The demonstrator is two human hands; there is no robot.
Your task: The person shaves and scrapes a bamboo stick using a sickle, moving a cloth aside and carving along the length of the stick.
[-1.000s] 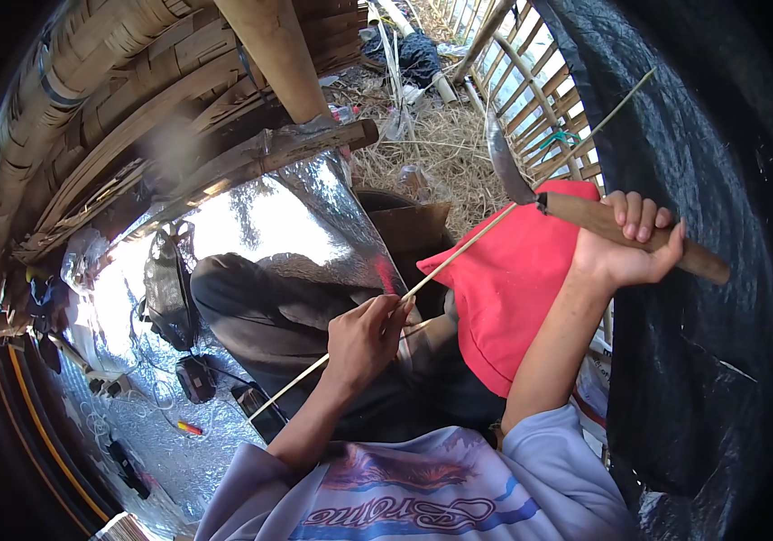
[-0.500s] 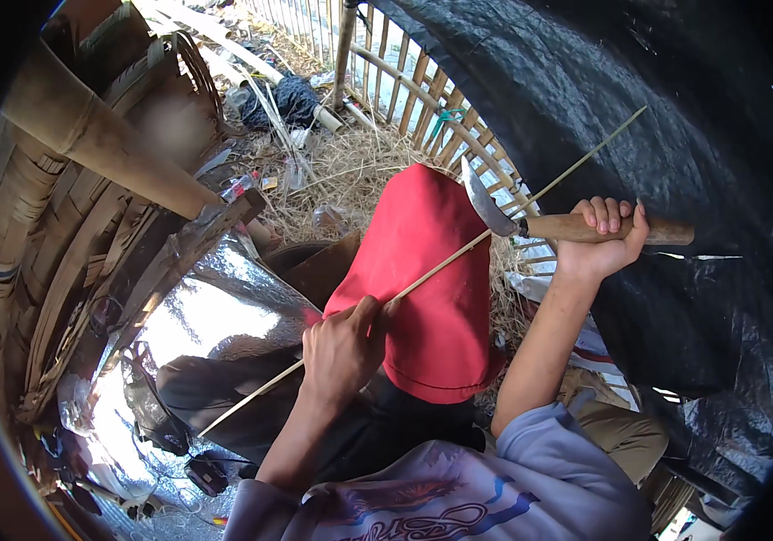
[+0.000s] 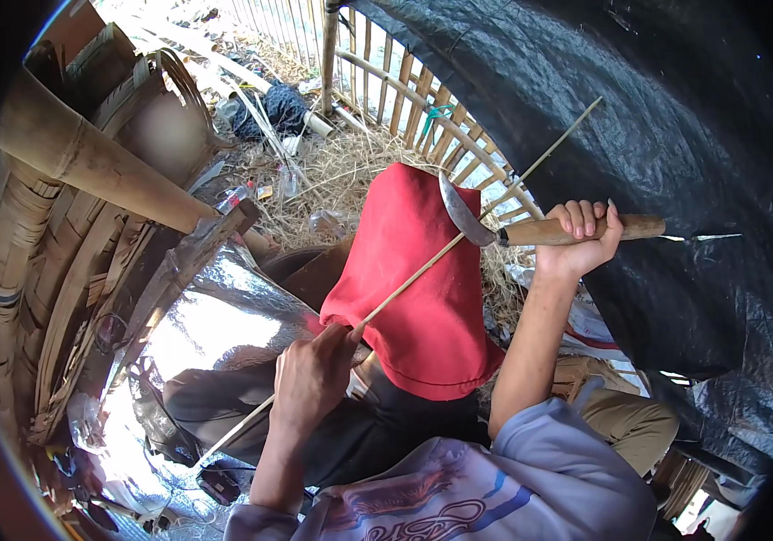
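A long thin bamboo strip [image 3: 411, 280] runs slantwise from the lower left to the upper right, over the red cloth [image 3: 423, 338] draped on my knee. My left hand [image 3: 312, 371] is closed around the strip near the cloth's left edge. In my right hand [image 3: 579, 236] is a curved knife [image 3: 465, 213], gripped by its long wooden handle. Its hooked blade touches or crosses the strip at the cloth's right edge; the exact contact I cannot tell. Beyond the blade the strip's far end sticks up in front of the black sheeting.
Woven bamboo panels and a thick bamboo pole [image 3: 98, 162] stand at the left. A bamboo slat fence [image 3: 404, 90] and black plastic sheeting [image 3: 675, 198] close off the right. Dry straw [image 3: 332, 189] and litter lie ahead. Shiny foil sheeting [image 3: 188, 334] covers the ground at my left.
My left hand has moved left and down, drawing the strip that way. The knife and my right hand have also shifted left in view.
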